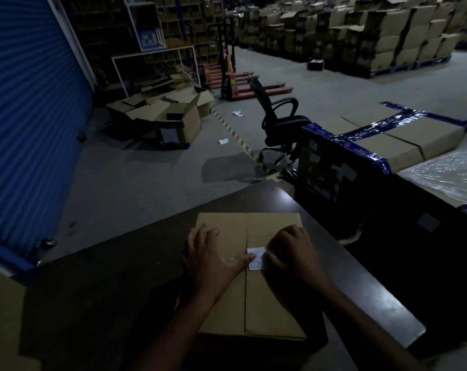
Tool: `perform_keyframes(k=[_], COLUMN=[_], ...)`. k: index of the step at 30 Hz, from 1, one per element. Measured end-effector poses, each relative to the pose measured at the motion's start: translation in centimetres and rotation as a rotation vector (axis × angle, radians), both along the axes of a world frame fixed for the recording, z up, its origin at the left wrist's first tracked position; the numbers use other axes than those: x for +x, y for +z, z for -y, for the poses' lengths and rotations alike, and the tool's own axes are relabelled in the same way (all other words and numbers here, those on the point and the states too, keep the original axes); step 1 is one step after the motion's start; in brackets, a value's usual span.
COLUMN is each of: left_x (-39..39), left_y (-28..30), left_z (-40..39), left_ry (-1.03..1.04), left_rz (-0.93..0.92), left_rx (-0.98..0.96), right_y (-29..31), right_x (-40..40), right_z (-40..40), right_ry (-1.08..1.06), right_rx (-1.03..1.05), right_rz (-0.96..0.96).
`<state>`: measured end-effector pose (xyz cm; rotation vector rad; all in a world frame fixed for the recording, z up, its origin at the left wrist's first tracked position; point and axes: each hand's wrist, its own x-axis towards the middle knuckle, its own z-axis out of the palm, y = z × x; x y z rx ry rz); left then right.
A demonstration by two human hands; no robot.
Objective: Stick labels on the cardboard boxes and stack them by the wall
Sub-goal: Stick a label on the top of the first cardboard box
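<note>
Dim warehouse. We stand at a dark tabletop with a closed cardboard box lying flat on it at 6 o'clock, its flap seam running away from us. A small white label sits across that seam near the box's middle. Our left hand rests on the box left of the seam, fingers spread fairly flat, thumb stretched across to press the label's left edge. Our right hand lies just right of the label with fingers curled down onto its right edge; we cannot tell whether they pinch the label or only press it. At 9 o'clock a blue roller door fills the side wall. At 11 o'clock open cartons lie on the concrete floor, with a red pallet jack beyond them at 12. A black office chair stands at 1 o'clock, close beside a large carton bound with blue tape at 2 o'clock. Stacked boxes on pallets line the far side at 1 to 2 o'clock. A yellow-black floor stripe runs between the open cartons and the chair.
</note>
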<state>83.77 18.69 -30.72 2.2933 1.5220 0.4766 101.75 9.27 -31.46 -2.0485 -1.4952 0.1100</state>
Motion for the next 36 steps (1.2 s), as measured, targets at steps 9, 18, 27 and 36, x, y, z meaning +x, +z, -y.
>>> perform_keyframes(k=[9, 18, 27, 36], left_x=[0.1, 0.0, -0.1, 0.1], left_y=[-0.1, 0.0, 0.2, 0.4], left_z=[0.0, 0.1, 0.3, 0.4], left_ry=[0.011, 0.005, -0.007, 0.037], left_rz=[-0.002, -0.004, 0.004, 0.025], left_rx=[0.017, 0.013, 0.037, -0.035], right_y=[0.0, 0.1, -0.4, -0.7], right_x=[0.2, 0.1, 0.2, -2.3], right_z=[-0.1, 0.0, 0.7, 3.6], right_ry=[-0.01, -0.006, -0.078, -0.224], right_rx=[0.038, 0.023, 0.052, 0.114], right_rz=[-0.043, -0.028, -0.054, -0.102])
